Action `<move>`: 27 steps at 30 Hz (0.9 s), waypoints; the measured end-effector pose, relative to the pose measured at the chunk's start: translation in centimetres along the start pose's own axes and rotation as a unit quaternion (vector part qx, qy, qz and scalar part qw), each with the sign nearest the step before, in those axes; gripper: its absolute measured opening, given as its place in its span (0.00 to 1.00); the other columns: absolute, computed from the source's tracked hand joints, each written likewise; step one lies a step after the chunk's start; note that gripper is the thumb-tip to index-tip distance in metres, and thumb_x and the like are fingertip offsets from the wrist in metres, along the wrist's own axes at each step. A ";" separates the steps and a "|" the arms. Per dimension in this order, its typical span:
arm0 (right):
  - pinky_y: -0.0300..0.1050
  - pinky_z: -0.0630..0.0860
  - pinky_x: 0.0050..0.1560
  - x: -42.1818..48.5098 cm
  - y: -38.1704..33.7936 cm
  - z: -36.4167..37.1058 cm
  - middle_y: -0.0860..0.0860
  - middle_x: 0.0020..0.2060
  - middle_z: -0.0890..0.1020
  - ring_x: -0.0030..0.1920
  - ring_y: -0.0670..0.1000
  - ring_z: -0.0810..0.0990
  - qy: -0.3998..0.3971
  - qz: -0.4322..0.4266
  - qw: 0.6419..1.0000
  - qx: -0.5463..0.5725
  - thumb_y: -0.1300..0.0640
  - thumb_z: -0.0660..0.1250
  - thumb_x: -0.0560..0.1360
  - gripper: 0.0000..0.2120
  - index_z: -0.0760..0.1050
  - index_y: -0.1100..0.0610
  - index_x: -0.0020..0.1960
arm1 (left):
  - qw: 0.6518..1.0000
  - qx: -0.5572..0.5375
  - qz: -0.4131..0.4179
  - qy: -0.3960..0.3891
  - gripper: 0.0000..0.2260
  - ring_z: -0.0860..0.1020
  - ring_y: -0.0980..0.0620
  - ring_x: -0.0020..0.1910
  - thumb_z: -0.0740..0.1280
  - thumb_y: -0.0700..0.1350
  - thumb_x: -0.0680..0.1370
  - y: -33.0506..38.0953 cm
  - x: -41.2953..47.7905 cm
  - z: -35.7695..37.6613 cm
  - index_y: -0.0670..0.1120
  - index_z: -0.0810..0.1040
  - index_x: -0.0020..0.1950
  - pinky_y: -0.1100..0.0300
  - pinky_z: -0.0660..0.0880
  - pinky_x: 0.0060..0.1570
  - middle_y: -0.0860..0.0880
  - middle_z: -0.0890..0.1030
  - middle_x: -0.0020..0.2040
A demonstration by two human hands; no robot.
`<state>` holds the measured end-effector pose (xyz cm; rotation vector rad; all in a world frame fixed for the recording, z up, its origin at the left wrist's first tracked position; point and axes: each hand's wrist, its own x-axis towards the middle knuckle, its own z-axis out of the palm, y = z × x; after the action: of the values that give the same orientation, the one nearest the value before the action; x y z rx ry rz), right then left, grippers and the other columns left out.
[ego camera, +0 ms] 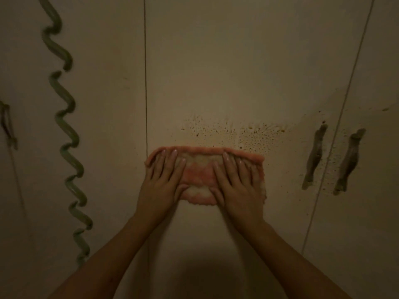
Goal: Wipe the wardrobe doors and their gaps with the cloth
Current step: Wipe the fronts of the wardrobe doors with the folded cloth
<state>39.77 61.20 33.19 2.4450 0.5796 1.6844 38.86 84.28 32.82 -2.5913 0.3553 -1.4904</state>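
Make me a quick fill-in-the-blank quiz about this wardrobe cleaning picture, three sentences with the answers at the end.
1. Both hands, left hand and right hand, press a ____ cloth flat against the wardrobe door.
2. The brown speckles lie just ____ the cloth.
3. The wavy green handle is to the ____ of the hands.

Answers: pink; above; left

Home, prob. a bedroom w/ built-in wardrobe: pale flat wardrobe doors [237, 72] fill the frame, thin vertical gaps [146, 83] between, paired handles [314, 157] at right, wavy green handle [69, 147] at left. Dim light.
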 end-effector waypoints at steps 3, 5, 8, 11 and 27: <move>0.60 0.51 0.75 3.4 1.4 -1.2 0.55 0.78 0.59 0.75 0.59 0.58 0.014 0.004 1.000 -0.011 0.41 0.53 0.81 0.29 0.61 0.52 0.78 | 1.000 0.000 0.002 0.011 0.28 0.52 0.41 0.77 0.51 0.59 0.81 -0.8 3.4 -1.6 0.46 0.58 0.77 0.44 0.56 0.72 0.43 0.54 0.78; 0.60 0.51 0.75 5.6 2.4 -2.0 0.54 0.78 0.58 0.75 0.59 0.59 0.022 0.006 0.999 -0.024 0.41 0.53 0.81 0.28 0.61 0.51 0.78 | 1.000 0.009 0.007 0.023 0.28 0.52 0.41 0.77 0.52 0.58 0.81 -1.4 5.7 -2.6 0.46 0.57 0.77 0.44 0.58 0.71 0.43 0.54 0.78; 0.60 0.49 0.75 8.9 3.8 -3.4 0.54 0.78 0.57 0.76 0.59 0.58 0.026 0.008 0.999 -0.036 0.40 0.53 0.81 0.29 0.59 0.51 0.78 | 0.999 0.023 0.021 0.041 0.28 0.51 0.41 0.77 0.52 0.58 0.81 -2.1 9.0 -4.2 0.47 0.53 0.78 0.45 0.54 0.72 0.43 0.53 0.78; 0.60 0.48 0.76 11.8 4.9 -4.6 0.53 0.79 0.55 0.77 0.58 0.55 0.033 0.008 0.999 -0.038 0.40 0.52 0.80 0.30 0.57 0.51 0.79 | 0.998 0.027 0.018 0.053 0.28 0.50 0.42 0.77 0.50 0.58 0.81 -2.8 11.9 -5.8 0.47 0.53 0.78 0.46 0.51 0.73 0.43 0.53 0.78; 0.60 0.47 0.76 15.3 5.7 -6.3 0.52 0.79 0.54 0.78 0.58 0.54 0.052 0.047 0.997 -0.018 0.43 0.50 0.82 0.27 0.54 0.49 0.79 | 0.996 0.001 -0.030 0.079 0.25 0.47 0.44 0.78 0.48 0.53 0.82 -2.6 16.4 -7.8 0.47 0.52 0.78 0.42 0.51 0.74 0.45 0.52 0.79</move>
<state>40.10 60.88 50.69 2.4080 0.4476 1.8503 40.40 82.45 51.03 -2.5104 0.2940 -1.7202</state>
